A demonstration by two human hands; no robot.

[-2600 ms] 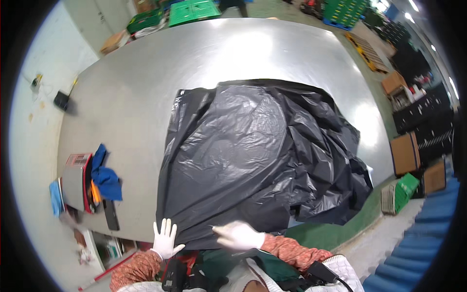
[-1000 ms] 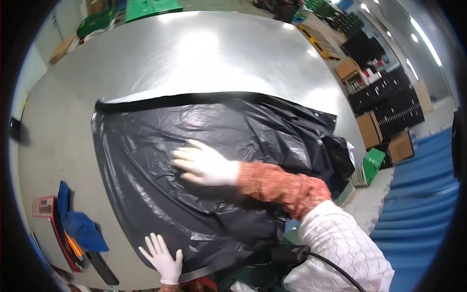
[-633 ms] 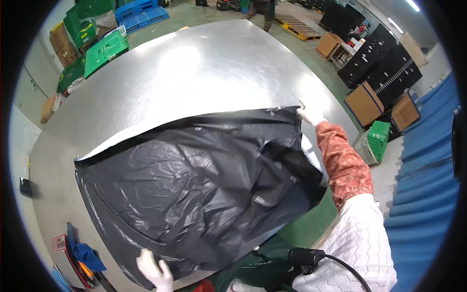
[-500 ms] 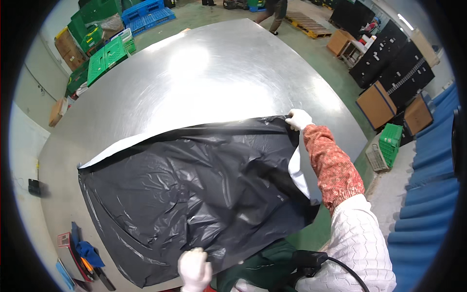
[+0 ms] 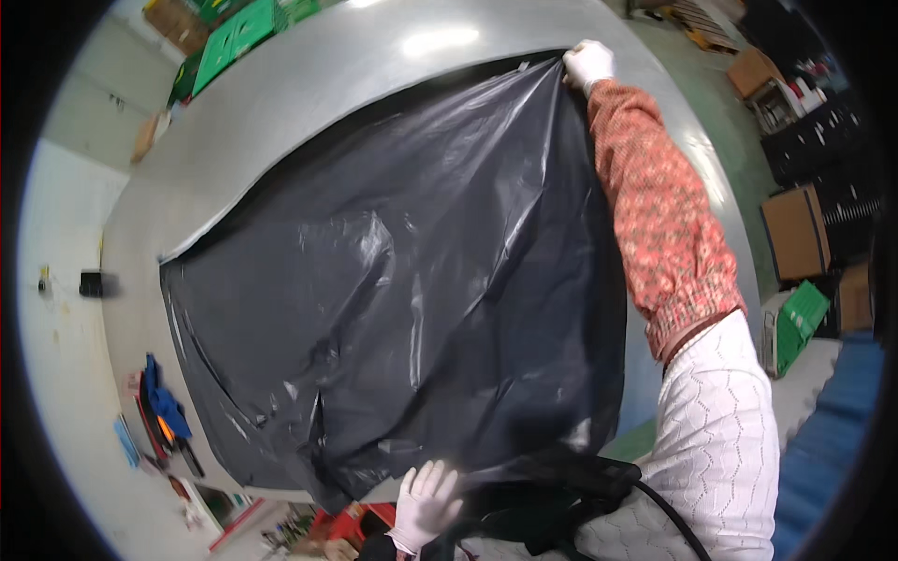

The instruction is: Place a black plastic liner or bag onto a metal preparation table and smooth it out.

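Observation:
A large black plastic sheet [image 5: 374, 252], glossy and creased, covers much of the metal table [image 5: 271, 131]. My right hand [image 5: 589, 67], in a white glove, is closed on its far right corner and pulls that corner up, so taut folds fan out from the fist. A pale strip shows along the sheet's far left edge. At the near edge is my left hand [image 5: 427, 505], gloved in white too, with its fingers stretched out and nothing held. Whether it touches the sheet I cannot tell.
On the table's left edge lie a blue cloth [image 5: 166, 407] and some tools. Green crates [image 5: 234, 42] stand beyond the far left side. To the right are a cardboard box [image 5: 795, 234], a green crate [image 5: 802, 323] and a blue curtain [image 5: 832, 449].
My right hand has carried the sheet's corner farther away, stretching the film across the table. The left hand has shifted slightly right, its fingers now extended. The view has tilted.

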